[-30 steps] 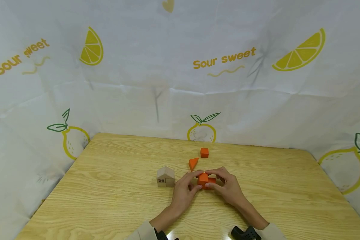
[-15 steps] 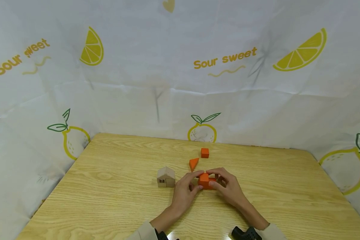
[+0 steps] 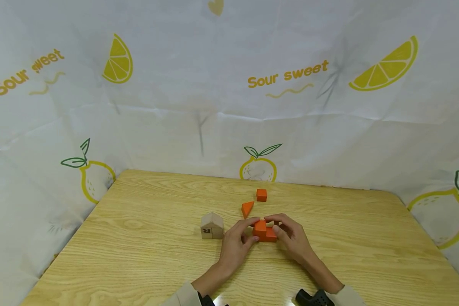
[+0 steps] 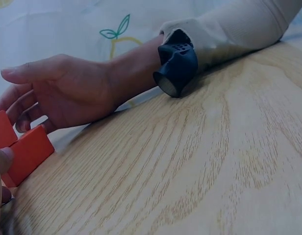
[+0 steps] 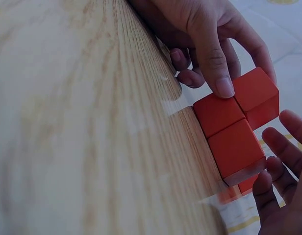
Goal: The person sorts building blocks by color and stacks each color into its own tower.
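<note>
A small stack of orange building blocks (image 3: 270, 236) stands on the table, with one block (image 3: 260, 225) on top at the left end. My left hand (image 3: 232, 245) pinches the stack's left end, the thumb at the near side and the index finger at the far side. In the right wrist view its thumb (image 5: 218, 73) presses the lower orange block (image 5: 218, 115). To the right of the stack is my right hand (image 3: 293, 239), its fingers relaxed and a small gap between them and the blocks. That gap also shows beside the fingers (image 4: 24, 105) in the left wrist view.
Left of my left hand stands a plain wooden block house (image 3: 212, 226) marked with a letter R. Behind the stack lie an orange triangular block (image 3: 247, 209) and an orange cube (image 3: 262, 195). A white lemon-print cloth (image 3: 168, 127) hangs behind the wooden table (image 3: 145, 255).
My right thumb has come off the orange blocks and moved to the right, leaving the lower right block in sight. My left hand keeps its pinch on the stack.
</note>
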`<act>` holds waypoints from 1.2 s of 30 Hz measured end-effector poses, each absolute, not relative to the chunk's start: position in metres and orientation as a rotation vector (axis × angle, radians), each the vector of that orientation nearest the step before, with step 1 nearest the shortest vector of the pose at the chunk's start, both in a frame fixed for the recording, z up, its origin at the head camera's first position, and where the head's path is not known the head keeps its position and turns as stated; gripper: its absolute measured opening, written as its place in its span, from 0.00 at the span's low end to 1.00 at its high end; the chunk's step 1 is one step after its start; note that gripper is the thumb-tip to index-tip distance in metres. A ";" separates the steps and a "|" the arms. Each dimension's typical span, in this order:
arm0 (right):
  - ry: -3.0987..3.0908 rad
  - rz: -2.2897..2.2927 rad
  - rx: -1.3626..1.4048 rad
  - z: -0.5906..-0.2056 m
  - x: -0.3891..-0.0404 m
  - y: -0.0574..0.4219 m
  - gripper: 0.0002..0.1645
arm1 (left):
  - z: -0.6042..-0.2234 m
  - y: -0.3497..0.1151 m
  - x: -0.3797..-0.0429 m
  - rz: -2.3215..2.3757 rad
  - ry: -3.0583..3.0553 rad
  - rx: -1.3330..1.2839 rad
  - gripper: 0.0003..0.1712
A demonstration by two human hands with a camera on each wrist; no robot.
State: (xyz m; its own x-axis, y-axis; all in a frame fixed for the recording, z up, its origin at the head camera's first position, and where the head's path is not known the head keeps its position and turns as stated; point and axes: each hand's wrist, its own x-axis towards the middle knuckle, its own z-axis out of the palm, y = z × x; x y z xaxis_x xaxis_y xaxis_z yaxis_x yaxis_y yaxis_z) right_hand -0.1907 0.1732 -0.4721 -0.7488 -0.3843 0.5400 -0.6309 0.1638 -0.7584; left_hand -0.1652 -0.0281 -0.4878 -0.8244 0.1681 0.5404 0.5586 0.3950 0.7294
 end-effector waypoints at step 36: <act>-2.499 1.527 0.615 -0.446 -0.217 0.175 0.27 | -0.486 -0.027 -0.164 -1.425 -2.284 -0.625 0.32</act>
